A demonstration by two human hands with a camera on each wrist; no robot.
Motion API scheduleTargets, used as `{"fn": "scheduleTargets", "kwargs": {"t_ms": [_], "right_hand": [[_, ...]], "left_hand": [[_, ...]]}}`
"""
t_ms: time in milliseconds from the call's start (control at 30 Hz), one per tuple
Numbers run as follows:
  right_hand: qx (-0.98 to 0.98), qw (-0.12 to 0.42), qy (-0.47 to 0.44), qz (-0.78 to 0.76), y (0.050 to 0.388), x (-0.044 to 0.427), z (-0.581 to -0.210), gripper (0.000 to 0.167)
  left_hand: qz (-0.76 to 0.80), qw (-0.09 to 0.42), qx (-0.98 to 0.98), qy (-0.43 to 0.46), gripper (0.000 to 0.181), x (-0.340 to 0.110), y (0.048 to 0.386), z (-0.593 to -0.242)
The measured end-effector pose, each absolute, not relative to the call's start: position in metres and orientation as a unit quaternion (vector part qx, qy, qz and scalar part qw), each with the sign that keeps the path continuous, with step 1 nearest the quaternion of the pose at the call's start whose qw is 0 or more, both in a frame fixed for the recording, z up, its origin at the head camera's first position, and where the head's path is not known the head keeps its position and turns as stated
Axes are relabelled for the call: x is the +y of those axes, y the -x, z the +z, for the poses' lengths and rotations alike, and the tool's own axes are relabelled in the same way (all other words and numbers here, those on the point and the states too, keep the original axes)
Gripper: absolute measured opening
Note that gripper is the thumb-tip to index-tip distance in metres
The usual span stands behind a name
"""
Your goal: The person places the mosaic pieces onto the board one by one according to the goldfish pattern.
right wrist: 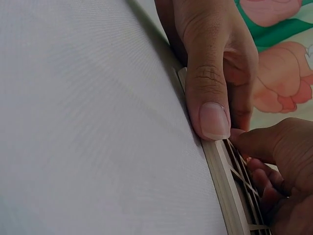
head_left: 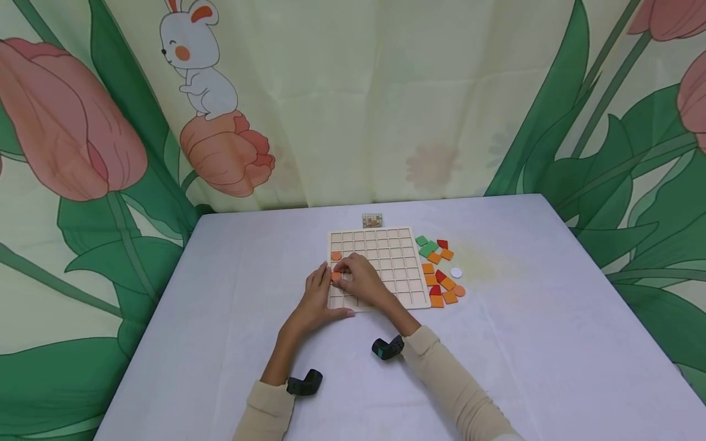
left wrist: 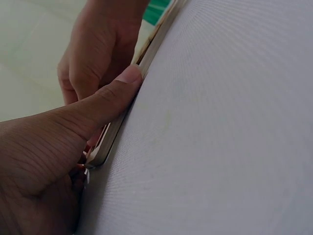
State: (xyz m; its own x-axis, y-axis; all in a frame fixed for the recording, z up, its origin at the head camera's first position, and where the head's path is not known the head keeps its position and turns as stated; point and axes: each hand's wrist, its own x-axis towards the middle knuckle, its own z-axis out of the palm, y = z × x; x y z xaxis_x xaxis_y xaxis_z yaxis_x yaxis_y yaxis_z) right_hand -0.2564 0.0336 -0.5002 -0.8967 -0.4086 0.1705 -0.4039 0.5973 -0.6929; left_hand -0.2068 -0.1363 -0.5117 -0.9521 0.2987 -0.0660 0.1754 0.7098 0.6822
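A pale wooden grid board [head_left: 394,266] lies on the table, divided into small square cells. My left hand [head_left: 315,300] rests at its near left corner, fingers straight along the left side and the thumb on the front edge. In the left wrist view, that thumb [left wrist: 115,95] presses on the board's edge [left wrist: 115,129]. Over the left column, my right hand [head_left: 361,278] pinches an orange round piece [head_left: 335,277] with its fingertips; the fingers partly cover it. Another orange round piece [head_left: 336,256] sits in a cell farther up the same column.
Right of the board lie several loose pieces: green tiles [head_left: 427,250], orange squares [head_left: 447,253], red pieces [head_left: 442,244], an orange round piece [head_left: 459,291] and a white round piece [head_left: 456,272]. A small patterned card [head_left: 372,220] is behind the board. White cloth covers the table [head_left: 220,343].
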Motion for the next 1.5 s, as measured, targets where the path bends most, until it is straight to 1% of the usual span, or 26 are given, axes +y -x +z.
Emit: {"fn": "scheduleTargets", "kwargs": {"t_ms": [167, 467, 600, 833, 1100, 1500], "right_hand": [[0.891, 0.007, 0.216, -0.399, 0.2556, 0.0354, -0.4991, 0.026], [0.889, 0.014, 0.216, -0.404, 0.2547, 0.0360, -0.4991, 0.027], [0.887, 0.011, 0.221, -0.405, 0.2543, 0.0362, -0.4989, 0.026], [0.889, 0.014, 0.218, -0.402, 0.2534, 0.0366, -0.4990, 0.024], [0.885, 0.010, 0.216, -0.413, 0.2528, 0.0355, -0.4996, 0.022], [0.876, 0.021, 0.222, -0.427, 0.2530, 0.0399, -0.4972, 0.021]], "left_hand": [[0.359, 0.079, 0.920, -0.135, 0.122, -0.1365, 0.2078, -0.5124], [0.356, 0.082, 0.921, -0.136, 0.123, -0.1365, 0.2075, -0.5121], [0.354, 0.080, 0.922, -0.135, 0.123, -0.1362, 0.2082, -0.5126], [0.354, 0.093, 0.922, -0.124, 0.123, -0.1360, 0.2080, -0.5135], [0.360, 0.080, 0.920, -0.130, 0.122, -0.1370, 0.2074, -0.5122], [0.364, 0.084, 0.919, -0.127, 0.122, -0.1381, 0.2067, -0.5111]]}}
